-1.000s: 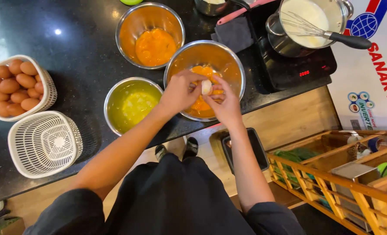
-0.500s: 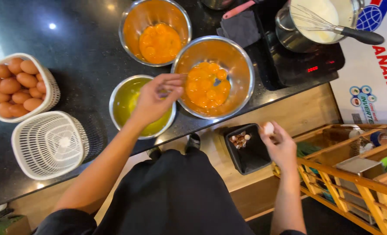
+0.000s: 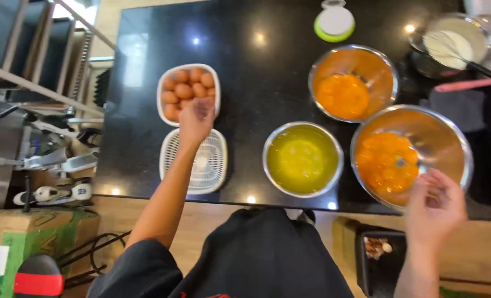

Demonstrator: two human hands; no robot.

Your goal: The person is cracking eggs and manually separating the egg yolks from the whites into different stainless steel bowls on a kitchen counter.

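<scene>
On the black polished stone counter (image 3: pixel 256 83) stand three round steel bowls. The largest steel bowl (image 3: pixel 455 138), at the right edge, holds several orange yolks; the second steel bowl (image 3: pixel 386 69), behind it, holds more yolk; the smallest steel bowl (image 3: pixel 273 165), nearer the middle, holds clear yellowish egg white. At the far right corner one steel pot (image 3: pixel 477 33) with pale batter carries a wire whisk whose dark handle points right.

Left of the bowls sit two white plastic baskets, touching end to end. The far white slatted basket (image 3: pixel 163 83) holds about ten brown eggs (image 3: pixel 183 91), heaped, their long axes lying in mixed directions. The near white basket (image 3: pixel 215 171) has nothing in it. One small round white-and-green lid (image 3: pixel 335 22) lies at the back.

The left hand (image 3: pixel 196 116) reaches over the near rim of the egg basket, fingers curled downward just above the eggs; whether it grips one I cannot tell. The right hand (image 3: pixel 434 207) hovers at the near rim of the largest bowl, loosely curled, fingers blurred, nothing visibly held.

Below the counter, a black tray (image 3: pixel 367 270) holds a few broken shells.
</scene>
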